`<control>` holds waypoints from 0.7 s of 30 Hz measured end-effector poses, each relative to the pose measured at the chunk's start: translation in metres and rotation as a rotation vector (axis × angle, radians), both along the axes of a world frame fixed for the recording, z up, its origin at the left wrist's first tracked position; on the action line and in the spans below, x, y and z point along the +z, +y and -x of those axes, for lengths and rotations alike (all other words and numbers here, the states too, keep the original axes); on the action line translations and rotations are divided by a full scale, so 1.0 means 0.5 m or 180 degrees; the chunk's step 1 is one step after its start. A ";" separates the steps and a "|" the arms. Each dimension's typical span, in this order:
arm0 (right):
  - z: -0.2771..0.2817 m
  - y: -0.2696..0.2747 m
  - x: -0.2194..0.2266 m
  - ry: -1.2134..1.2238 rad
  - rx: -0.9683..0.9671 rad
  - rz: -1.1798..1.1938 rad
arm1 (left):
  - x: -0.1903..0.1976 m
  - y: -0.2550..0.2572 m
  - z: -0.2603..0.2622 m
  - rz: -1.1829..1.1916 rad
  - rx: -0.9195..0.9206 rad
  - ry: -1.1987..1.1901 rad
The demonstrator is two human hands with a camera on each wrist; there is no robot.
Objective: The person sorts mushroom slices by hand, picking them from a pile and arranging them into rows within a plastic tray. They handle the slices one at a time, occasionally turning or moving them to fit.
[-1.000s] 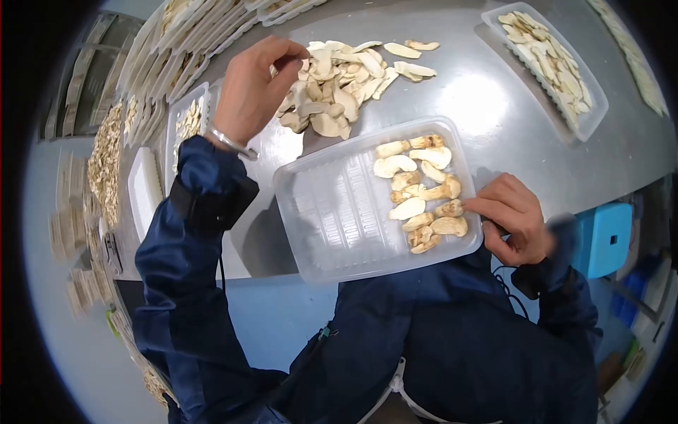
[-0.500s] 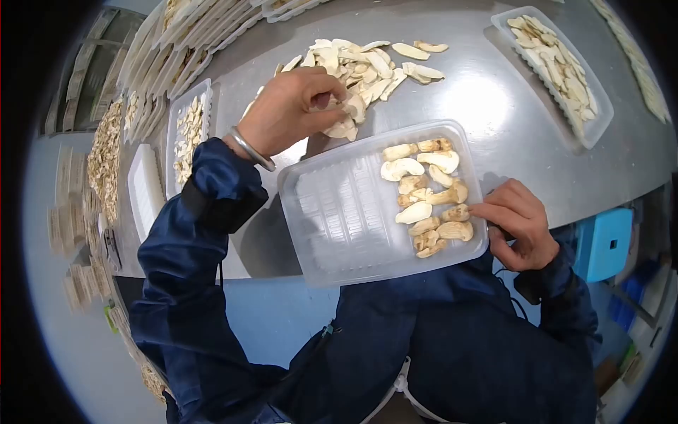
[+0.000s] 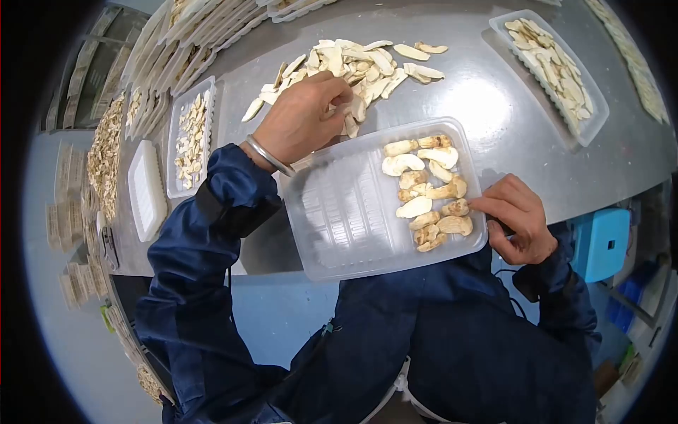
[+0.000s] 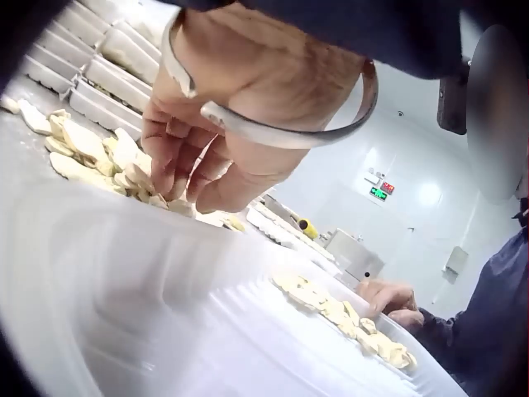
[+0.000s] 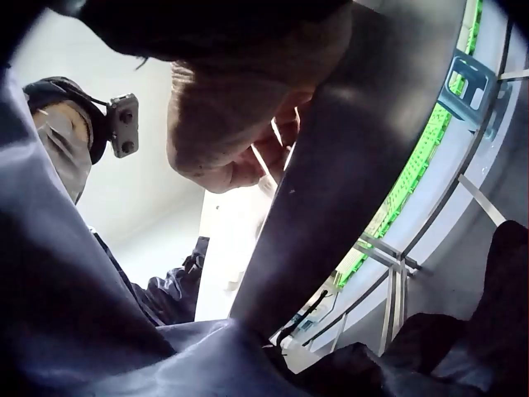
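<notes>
The step in hand looks like picking: the left hand (image 3: 302,120), a metal bangle at its wrist, reaches into the loose heap of pale sliced mushroom pieces (image 3: 353,60) spread on the grey metal table (image 3: 487,113), its fingers curled down among the slices at the heap's near edge; the left wrist view shows the fingertips (image 4: 169,178) bunched and touching the slices, and they seem to pinch one or two, though which piece is gripped I cannot tell. Just beside that hand, toward the person, lies the clear ribbed plastic tray (image 3: 339,212), overhanging the table's near edge; its left half is bare and its right half carries a column of browner mushroom slices (image 3: 427,191) laid close together. The right hand (image 3: 515,219) is at the tray's right rim, fingers curled and its forefinger and thumb pinching the rim beside the lowest slices, steadying it. Judging from this, the filling is under halfway; the next move calls for lifting the picked slice clear of the heap, carrying it over the tray's near wall and setting it flat next to the existing column while the right hand keeps the tray from sliding off the edge
</notes>
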State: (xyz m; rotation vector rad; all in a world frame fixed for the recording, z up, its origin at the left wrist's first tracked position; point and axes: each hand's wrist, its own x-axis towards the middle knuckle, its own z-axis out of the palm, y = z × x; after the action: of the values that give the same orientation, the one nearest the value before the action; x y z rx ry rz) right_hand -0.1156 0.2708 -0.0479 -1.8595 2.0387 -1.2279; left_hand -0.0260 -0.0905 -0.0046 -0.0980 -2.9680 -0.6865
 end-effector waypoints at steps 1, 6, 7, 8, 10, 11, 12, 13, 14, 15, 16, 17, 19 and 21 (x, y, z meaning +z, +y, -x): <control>0.000 -0.001 0.000 0.0001 0.0000 0.0003 | 0.002 -0.002 -0.002 -0.0019 -0.0040 -0.0021; 0.000 0.000 -0.001 -0.0005 -0.0017 0.0012 | 0.006 -0.006 0.003 0.0238 -0.0609 0.0061; 0.000 0.000 -0.001 -0.0009 -0.0017 0.0013 | 0.005 -0.008 0.005 0.0272 -0.0749 0.0101; 0.000 0.000 -0.002 -0.0013 -0.0017 0.0015 | 0.005 -0.010 0.008 0.0330 -0.0763 0.0058; 0.001 0.000 -0.001 -0.0011 -0.0017 0.0014 | 0.003 -0.013 0.014 0.0442 -0.0801 -0.0025; 0.001 0.000 -0.002 -0.0010 -0.0021 0.0013 | 0.003 -0.014 0.016 0.0456 -0.0810 -0.0047; 0.001 0.001 -0.002 -0.0009 -0.0025 0.0009 | 0.004 -0.014 0.017 0.0468 -0.0817 -0.0070; 0.001 0.000 -0.001 -0.0010 -0.0029 0.0006 | 0.006 -0.015 0.018 0.0481 -0.0823 -0.0095; 0.001 0.000 -0.001 -0.0013 -0.0028 0.0003 | 0.006 -0.016 0.017 0.0411 -0.0832 -0.0060; 0.000 0.000 -0.001 -0.0021 -0.0030 -0.0001 | 0.006 -0.018 0.016 0.0341 -0.0841 -0.0022; 0.000 0.000 -0.001 -0.0030 -0.0031 -0.0004 | 0.007 -0.020 0.014 0.0272 -0.0849 0.0016; 0.000 0.000 -0.002 -0.0039 -0.0032 -0.0007 | 0.010 -0.023 0.011 0.0143 -0.0736 0.0000; -0.001 -0.001 0.002 -0.0036 -0.0034 -0.0029 | 0.024 -0.029 -0.001 -0.0118 -0.0504 -0.0037; 0.000 -0.002 0.005 -0.0036 -0.0030 -0.0034 | 0.053 -0.018 -0.036 -0.0325 -0.0063 0.0089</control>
State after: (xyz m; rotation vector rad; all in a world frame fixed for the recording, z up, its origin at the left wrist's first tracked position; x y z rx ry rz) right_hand -0.1157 0.2698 -0.0455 -1.8362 2.0463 -1.2247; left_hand -0.0081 -0.0994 0.0218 -0.1283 -2.9029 -0.8306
